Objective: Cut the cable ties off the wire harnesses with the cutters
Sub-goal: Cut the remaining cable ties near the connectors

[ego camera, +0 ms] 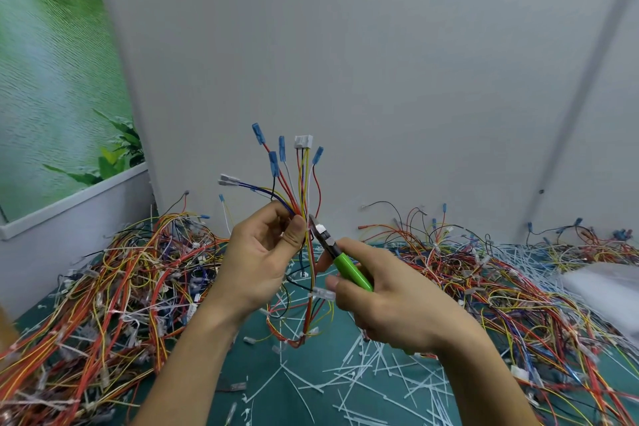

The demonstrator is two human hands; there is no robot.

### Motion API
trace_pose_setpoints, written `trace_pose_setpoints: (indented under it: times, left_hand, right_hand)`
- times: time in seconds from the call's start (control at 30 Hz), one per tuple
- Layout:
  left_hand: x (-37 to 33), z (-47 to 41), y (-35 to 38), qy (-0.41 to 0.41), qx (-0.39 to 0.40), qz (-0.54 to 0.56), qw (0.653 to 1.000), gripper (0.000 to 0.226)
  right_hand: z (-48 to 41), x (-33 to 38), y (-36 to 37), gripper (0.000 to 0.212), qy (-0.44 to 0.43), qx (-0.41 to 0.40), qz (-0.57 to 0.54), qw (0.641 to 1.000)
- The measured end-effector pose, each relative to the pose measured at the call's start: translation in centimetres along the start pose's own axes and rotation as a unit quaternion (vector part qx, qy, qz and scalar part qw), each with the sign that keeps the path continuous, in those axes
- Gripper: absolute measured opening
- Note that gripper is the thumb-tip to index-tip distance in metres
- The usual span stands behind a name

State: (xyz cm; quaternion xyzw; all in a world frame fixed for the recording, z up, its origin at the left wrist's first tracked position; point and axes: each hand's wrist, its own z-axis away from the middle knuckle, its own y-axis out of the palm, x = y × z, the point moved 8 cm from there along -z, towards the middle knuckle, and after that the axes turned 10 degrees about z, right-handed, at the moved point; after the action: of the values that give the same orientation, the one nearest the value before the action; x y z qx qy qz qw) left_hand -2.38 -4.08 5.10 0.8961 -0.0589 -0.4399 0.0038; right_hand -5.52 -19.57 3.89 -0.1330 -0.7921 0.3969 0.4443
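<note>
2 tight grips: left hand (262,252) around the wire harness (302,190), right hand (390,301) around green-handled cutters (352,271)

Wire heaps (103,287) crowd both sides, leaving only tie-strewn mat (311,356) open between.

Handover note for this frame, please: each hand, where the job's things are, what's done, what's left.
Left hand pinches a harness upright, thumb on the bundle.
Right hand grips the cutters, tips at the bundle beside that thumb; whether a tie sits between them is unclear.
Done: many cut ties litter the table.
Left: finish this harness, then check the left pile and right pile for remaining ties.
</note>
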Motion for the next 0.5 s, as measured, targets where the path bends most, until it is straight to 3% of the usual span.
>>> trace_pose_setpoints:
  times: [0.2,0.33,0.43,0.5]
  left_hand:
    - [0.4,0.1,-0.3,-0.029,-0.029,0.099,0.994,0.019]
    - [0.2,0.1,-0.4,-0.046,-0.015,0.192,0.98,0.03]
    - [-0.2,0.0,-0.4,-0.049,-0.003,0.224,0.973,0.042]
    - [-0.1,0.1,-0.6,-0.058,-0.018,0.221,0.974,0.043]
  right_hand:
    - [-0.8,-0.1,2.7,0.008,0.073,0.031,-0.26,0.962]
    - [-1.2,-1.5,1.0,0.008,0.108,-0.082,-0.357,0.924]
    - [-0.9,-2.7,-1.1,0.004,0.095,-0.104,-0.452,0.881]
    - [-0.6,-3.2,-2.3,0.016,0.084,-0.128,-0.46,0.875]
